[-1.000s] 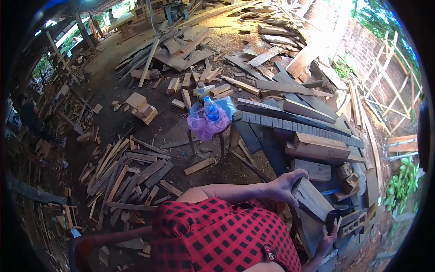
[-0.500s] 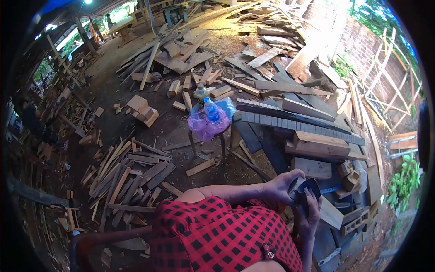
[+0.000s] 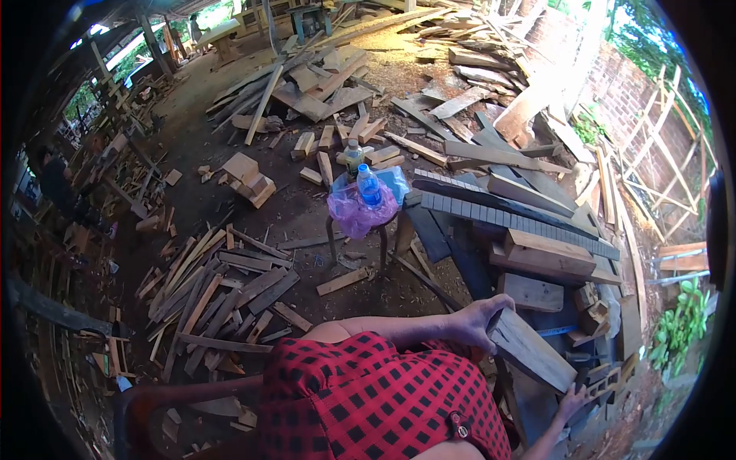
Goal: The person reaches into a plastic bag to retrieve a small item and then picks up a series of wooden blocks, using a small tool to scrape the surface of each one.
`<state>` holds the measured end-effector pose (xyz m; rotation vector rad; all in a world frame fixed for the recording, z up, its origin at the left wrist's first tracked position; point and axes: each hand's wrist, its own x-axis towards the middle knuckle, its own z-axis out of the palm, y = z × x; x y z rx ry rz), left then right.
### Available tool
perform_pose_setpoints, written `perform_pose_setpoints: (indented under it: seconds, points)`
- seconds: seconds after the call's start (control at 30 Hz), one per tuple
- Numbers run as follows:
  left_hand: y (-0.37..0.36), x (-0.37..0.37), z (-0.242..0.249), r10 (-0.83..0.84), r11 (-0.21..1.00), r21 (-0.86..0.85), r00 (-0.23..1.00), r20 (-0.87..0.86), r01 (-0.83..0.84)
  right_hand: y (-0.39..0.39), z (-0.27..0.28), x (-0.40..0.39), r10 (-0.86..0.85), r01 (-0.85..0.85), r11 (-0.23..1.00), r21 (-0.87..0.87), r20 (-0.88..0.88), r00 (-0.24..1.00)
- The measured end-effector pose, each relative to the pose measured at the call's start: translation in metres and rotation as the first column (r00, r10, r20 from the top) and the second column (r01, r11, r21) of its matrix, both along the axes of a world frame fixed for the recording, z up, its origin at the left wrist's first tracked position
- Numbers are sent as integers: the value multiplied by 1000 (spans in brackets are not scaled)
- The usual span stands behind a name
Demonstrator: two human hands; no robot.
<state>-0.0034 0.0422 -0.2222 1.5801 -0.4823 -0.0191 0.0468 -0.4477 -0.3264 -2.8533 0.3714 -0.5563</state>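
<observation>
My left hand (image 3: 477,322) grips the upper end of a grey wooden plank (image 3: 533,353) that slopes down to the right beside my red checked shirt. Below the plank's lower end is my right hand (image 3: 572,399), fingers apart, with nothing visible in it. It is close to the plank's underside, though I cannot tell whether it touches. Just behind the plank stands a pile of boards (image 3: 537,253), topped by long dark slats marked with pale cross lines (image 3: 506,218).
A small stool (image 3: 360,222) bears a purple bag, a blue-capped bottle (image 3: 369,186) and a second bottle. Offcuts and slats (image 3: 222,291) litter the dirt floor. A person (image 3: 57,188) sits at far left. A brick wall (image 3: 636,100) runs along the right.
The dark cup-like thing my right hand held up at the plank's top end is out of sight. That hand has dropped to the plank's lower end; my left hand keeps its grip.
</observation>
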Motion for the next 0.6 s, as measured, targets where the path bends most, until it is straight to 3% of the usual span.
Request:
perform_pose_setpoints:
  seconds: [0.03,0.07,0.1,0.13,0.17,0.3,0.37,0.47,0.6]
  points:
    - [3,-1,-3,-17,1000,0,999,-33,17,-10,-7,5,41,-36,989,141,-32,999]
    - [6,-3,-6,-8,1000,3,999,-31,8,-21,-12,10,49,-44,989,143,-31,998]
    - [9,-4,-11,-49,998,-34,994,-96,45,-31,-8,10,190,-164,891,424,-18,982]
    - [11,-7,-13,-92,994,-75,983,-158,81,-30,6,6,316,-257,702,664,33,948]
    - [11,-8,-14,-91,994,-76,983,-158,80,-25,16,2,320,-186,480,857,27,947]
    - [12,-8,-18,-74,996,-58,978,-194,64,-8,39,-3,447,-264,464,846,34,894]
    - [11,-8,-18,-74,997,-50,978,-193,66,-3,49,-4,526,-340,518,785,21,850]
    - [13,-7,-13,-80,996,-52,975,-205,71,-10,43,0,478,-308,615,726,-32,878]
    - [11,-7,-14,-65,998,-26,984,-164,62,-6,39,0,400,-205,620,757,-81,913]
